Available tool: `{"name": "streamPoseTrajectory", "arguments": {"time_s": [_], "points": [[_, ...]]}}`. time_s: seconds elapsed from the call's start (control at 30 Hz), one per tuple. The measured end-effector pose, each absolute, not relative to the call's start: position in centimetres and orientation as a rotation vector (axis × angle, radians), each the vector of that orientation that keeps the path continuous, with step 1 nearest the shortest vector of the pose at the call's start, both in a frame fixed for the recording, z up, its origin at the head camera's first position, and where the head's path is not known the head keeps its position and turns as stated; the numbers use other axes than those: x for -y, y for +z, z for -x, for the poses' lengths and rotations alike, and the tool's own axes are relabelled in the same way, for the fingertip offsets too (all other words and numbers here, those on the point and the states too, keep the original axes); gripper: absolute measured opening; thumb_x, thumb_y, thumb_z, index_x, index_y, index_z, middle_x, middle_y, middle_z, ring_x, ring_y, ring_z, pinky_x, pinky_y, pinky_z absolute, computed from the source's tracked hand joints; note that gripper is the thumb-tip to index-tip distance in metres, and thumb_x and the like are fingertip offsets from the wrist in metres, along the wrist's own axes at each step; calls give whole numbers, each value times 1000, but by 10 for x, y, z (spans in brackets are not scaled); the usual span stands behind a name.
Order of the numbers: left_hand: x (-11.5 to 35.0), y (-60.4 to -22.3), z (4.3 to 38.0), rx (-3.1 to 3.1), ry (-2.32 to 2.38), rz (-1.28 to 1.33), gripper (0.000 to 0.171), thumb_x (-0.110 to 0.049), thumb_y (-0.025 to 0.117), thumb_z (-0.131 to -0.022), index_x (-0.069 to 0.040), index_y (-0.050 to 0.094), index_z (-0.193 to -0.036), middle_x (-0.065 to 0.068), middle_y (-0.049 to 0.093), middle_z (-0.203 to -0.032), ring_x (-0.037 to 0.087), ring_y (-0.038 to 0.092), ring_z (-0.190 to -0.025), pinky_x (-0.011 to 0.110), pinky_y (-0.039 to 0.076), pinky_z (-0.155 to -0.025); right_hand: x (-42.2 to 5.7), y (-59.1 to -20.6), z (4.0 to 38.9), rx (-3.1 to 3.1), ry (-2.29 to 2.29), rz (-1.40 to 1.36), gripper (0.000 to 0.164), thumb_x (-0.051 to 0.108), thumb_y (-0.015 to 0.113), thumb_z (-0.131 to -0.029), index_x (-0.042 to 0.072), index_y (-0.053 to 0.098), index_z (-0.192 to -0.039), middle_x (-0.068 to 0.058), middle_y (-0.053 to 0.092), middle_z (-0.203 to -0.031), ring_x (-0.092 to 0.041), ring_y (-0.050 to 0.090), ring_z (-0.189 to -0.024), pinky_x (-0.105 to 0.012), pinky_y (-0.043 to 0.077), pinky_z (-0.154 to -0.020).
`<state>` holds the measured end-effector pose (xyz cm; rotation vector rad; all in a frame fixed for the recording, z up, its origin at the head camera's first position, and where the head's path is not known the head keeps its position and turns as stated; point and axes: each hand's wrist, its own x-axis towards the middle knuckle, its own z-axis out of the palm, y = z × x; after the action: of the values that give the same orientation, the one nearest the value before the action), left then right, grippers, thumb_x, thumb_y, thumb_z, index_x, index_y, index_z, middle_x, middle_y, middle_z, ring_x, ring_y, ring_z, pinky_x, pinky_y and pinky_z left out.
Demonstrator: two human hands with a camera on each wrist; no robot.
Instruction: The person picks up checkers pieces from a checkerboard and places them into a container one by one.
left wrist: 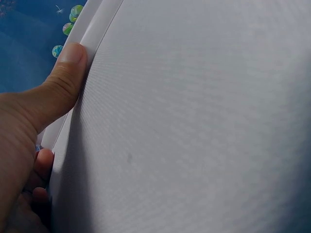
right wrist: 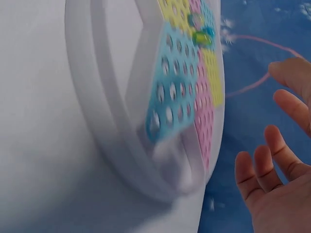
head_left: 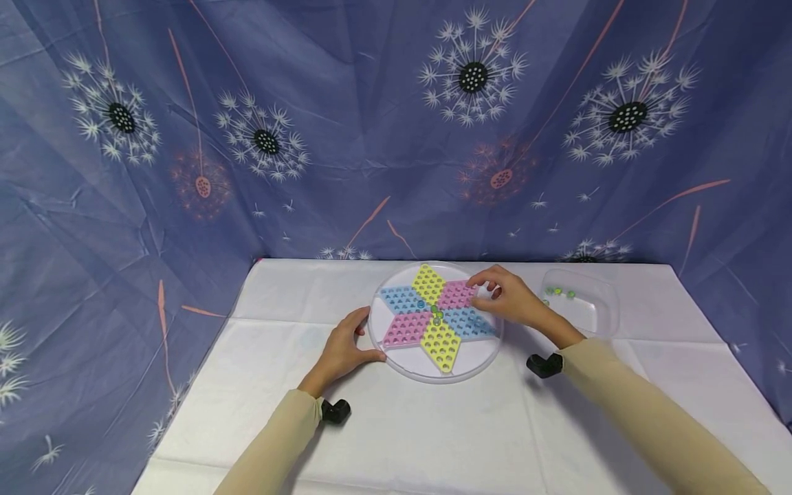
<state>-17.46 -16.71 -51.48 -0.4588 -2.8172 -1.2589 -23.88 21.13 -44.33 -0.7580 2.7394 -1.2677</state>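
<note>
A round white Chinese checkers board (head_left: 396, 357), with a star of yellow, pink and blue hole-filled points, lies on the table. My left hand (head_left: 340, 349) holds its left rim, thumb near the front and fingers farther back. In the left wrist view that thumb (left wrist: 68, 68) presses the rim. Over the pink point at the board's right hovers my right hand (head_left: 509, 297), its fingers loosely bent with no marble visible between them. Several green marbles (head_left: 436, 314) sit around the board's middle, and a blue marble (head_left: 421, 304) is in the blue point on the left.
A clear plastic box (head_left: 609, 306) stands right of the board, behind my right forearm, with several green and yellow marbles (head_left: 557, 291) in it. White cloth (head_left: 458, 440) covers the table. A blue dandelion-print curtain (head_left: 371, 137) hangs behind and beside it.
</note>
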Motion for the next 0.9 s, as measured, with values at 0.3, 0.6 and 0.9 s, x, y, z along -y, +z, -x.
{"name": "streamPoseTrajectory", "arguments": {"time_s": [0.3, 0.6, 0.9], "points": [[167, -516, 175, 2826, -1268, 458, 107, -31, 99, -67, -7, 43, -156, 4, 56, -115, 18, 49, -97, 38, 41, -87, -179, -457, 238, -2655, -1287, 900, 32, 16, 83, -88, 8, 75, -117, -19, 62, -114, -38, 58, -90, -41, 52, -76], [168, -517, 174, 2780, -1224, 519, 105, -30, 98, -68, -3, 44, -154, 8, 58, -116, 20, 50, -96, 37, 42, -83, -162, -466, 237, -2653, -1202, 960, 30, 19, 83, -88, 10, 76, -115, -15, 64, -112, -32, 55, -86, -33, 46, -72], [167, -516, 175, 2804, -1236, 485, 106, -31, 98, -68, -4, 44, -154, 7, 57, -114, 21, 50, -97, 38, 41, -84, -156, -469, 236, -2623, -1179, 945, 27, 17, 82, -88, 11, 77, -114, -15, 61, -107, -31, 53, -87, -31, 45, -73]]}}
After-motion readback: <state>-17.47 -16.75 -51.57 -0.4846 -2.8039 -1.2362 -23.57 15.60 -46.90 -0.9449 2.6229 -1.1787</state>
